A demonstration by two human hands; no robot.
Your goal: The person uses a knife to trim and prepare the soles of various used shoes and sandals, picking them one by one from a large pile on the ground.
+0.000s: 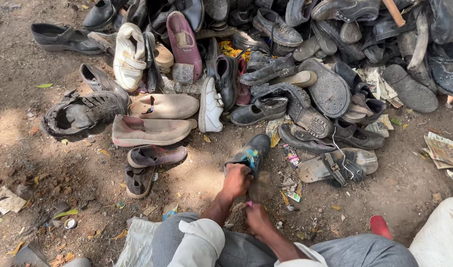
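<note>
Head camera is looking down at two hands over bare dirt ground [197, 183]. One left hand [236, 179] is clamping the heel of a single black shoe [251, 153] lying just before the big shoe pile [286, 59], dozens deep. Right hand [257, 217] is curling near the knees, perhaps pinching something small and pink; I cannot tell for sure. Two beige slip-ons [155, 118] are lying side by side to the left. Open soil is stretching left, littered with dry leaves, and one newspaper [444, 151] is sitting at the right edge
</note>
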